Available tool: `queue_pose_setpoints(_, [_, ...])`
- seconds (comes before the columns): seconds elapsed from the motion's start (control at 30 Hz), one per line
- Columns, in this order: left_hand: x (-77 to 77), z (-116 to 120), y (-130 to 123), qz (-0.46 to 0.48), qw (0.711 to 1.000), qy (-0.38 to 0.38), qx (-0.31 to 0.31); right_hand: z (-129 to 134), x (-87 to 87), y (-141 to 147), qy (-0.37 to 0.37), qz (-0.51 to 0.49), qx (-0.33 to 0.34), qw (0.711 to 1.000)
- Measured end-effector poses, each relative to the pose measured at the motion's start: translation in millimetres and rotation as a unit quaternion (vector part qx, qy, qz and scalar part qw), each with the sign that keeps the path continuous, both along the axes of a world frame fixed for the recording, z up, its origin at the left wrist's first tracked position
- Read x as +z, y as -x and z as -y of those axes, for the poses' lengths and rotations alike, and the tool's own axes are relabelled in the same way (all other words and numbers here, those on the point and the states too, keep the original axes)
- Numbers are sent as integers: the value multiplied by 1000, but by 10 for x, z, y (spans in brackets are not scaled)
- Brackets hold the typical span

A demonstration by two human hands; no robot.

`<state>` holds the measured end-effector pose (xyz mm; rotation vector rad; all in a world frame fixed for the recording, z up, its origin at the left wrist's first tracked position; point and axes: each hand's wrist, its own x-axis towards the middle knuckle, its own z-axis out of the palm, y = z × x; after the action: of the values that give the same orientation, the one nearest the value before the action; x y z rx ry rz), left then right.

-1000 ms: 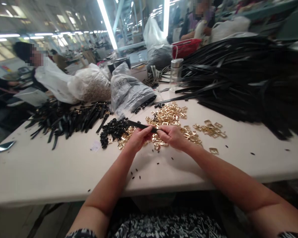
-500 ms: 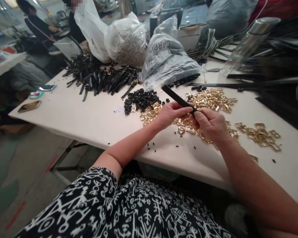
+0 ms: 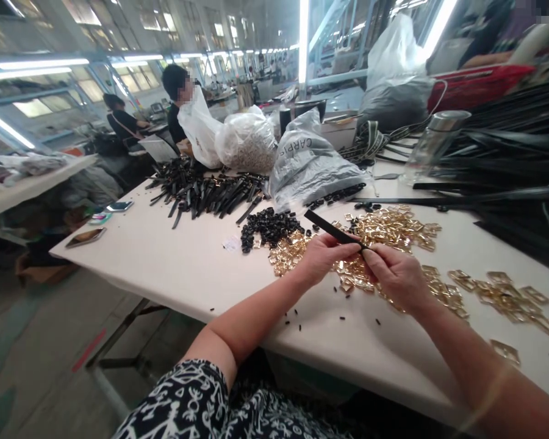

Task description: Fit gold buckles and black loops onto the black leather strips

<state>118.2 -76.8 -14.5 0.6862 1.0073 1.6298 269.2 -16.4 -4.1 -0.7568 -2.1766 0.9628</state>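
A short black strap (image 3: 328, 227) slants up to the left out of my two hands. My left hand (image 3: 326, 255) pinches it between thumb and fingers. Close against it, my right hand (image 3: 396, 274) grips the strap's lower end, which its fingers mostly hide. Beneath and around both hands lie gold-coloured metal buckles (image 3: 393, 227), heaped on the pale table (image 3: 165, 262). A pile of small black pieces (image 3: 269, 229) sits just left of the buckles. Several tiny black bits lie on the table nearer to me.
Many black straps (image 3: 210, 194) are heaped at the back left. Behind the piles stand a grey plastic bag (image 3: 313, 161), a white bag (image 3: 247, 143) and a clear bottle (image 3: 434, 146). Two phones lie near the left edge, one a dark phone (image 3: 86, 237). People sit farther back.
The view has tilted up, so the table sits lower and more of the workshop shows. Both hands still hold the strap, in nearly the same pose.
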Motion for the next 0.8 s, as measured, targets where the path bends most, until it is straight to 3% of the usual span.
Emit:
queue_pose_setpoints(0.17, [16, 3, 1, 69, 996, 48, -28, -29, -57, 15, 142, -30, 37, 989])
queue_pose_setpoints(0.3, [35, 38, 10, 136, 986, 70, -59, -19, -61, 13, 187, -37, 66, 979])
queue_pose_setpoints(0.37, [44, 53, 13, 158, 981, 79, -79, -3, -54, 15, 157, -33, 63, 985])
queue_pose_setpoints(0.43, [51, 56, 5, 159, 981, 73, -78, 5, -51, 18, 79, -25, 39, 996])
queue_pose_setpoints(0.53, [54, 43, -41, 139, 988, 50, -32, 7, -53, 16, -52, 1, -6, 999])
queue_pose_setpoints(0.6, [51, 30, -83, 131, 991, 40, -4, 12, -58, 9, -98, 14, -20, 995])
queue_pose_setpoints(0.8, [42, 2, -127, 114, 993, 31, 5, 3, -74, 3, -81, 2, -2, 997])
